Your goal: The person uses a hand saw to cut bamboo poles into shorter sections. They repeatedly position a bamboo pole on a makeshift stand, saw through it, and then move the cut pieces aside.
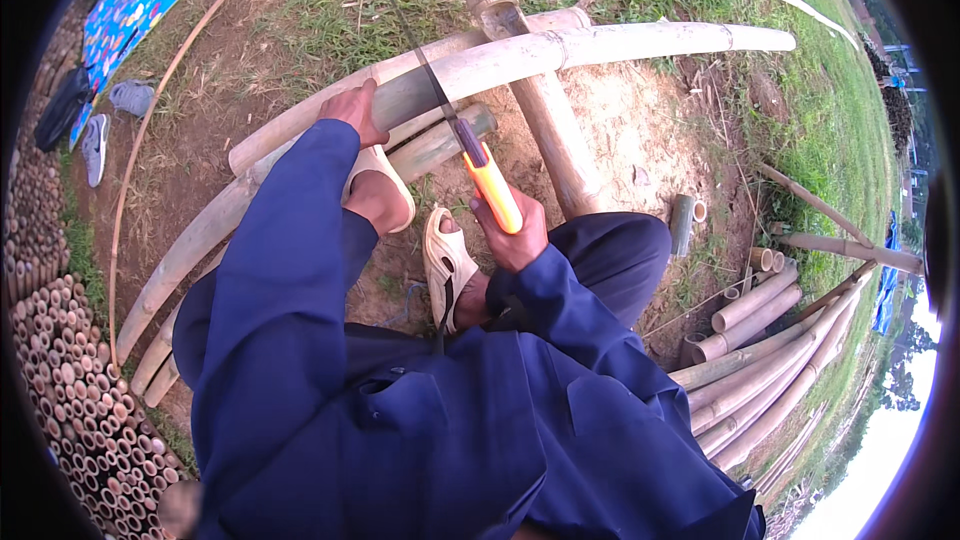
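A long pale bamboo pole [640, 43] lies across in front of me, resting over a thicker bamboo piece [558, 135] that runs away from me. My left hand [357, 113] is closed on the pole, left of the saw. In my right hand [515, 232] is the orange-yellow handle of a handsaw [493, 190]. Its narrow dark blade crosses the pole just right of my left hand and points up and to the left. Whether the teeth have cut into the bamboo cannot be made out. Another bamboo pole [300, 122] lies just behind the first.
Short bamboo pieces [445, 145] lie below the pole, near my sandalled feet. Stacked cut bamboo tubes [75, 390] fill the lower left. Long poles [770, 380] lie at right, beside shorter tubes [755, 305]. A shoe [95, 148] sits by a blue patterned sheet [140, 15].
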Demonstrator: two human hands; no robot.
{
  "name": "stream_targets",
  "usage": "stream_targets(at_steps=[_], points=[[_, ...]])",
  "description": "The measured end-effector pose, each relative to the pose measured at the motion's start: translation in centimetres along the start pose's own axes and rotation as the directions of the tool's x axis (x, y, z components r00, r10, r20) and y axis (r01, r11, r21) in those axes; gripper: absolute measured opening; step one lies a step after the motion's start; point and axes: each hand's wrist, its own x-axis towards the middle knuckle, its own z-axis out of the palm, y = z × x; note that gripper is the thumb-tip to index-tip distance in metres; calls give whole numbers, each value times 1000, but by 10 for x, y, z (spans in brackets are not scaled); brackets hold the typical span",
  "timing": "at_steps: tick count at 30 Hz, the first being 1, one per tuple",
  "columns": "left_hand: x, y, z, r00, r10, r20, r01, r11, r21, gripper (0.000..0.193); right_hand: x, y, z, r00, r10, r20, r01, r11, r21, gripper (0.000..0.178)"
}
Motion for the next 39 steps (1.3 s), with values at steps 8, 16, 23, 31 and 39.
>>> stream_targets(at_steps=[8, 16, 23, 31, 39], points=[[-2, 2, 3, 996, -56, 69, 58, 998, -19, 81, -66, 0, -34, 996, 50, 79, -48, 998, -29, 24], [11, -18, -10, 999, -11, 41, 15, 995, -100, 90, -42, 3, -9, 999, -29, -31, 29, 1000, -7, 16], [7, 0, -12, 995, -24, 97, 33, 995, -93, 95, -46, 5, -16, 1000, 17, 7, -17, 1000, -16, 22], [-1, -6, -10, 993, -55, 103, 64, 994, -87, 98, -72, -13, -24, 998, 63, -7, -63, 998, -13, 20], [5, 0, -10, 998, -16, 67, 21, 997, -69, 97, 3, 9, 17, 1000, 7, 1, -7, 996, 87, 16]])
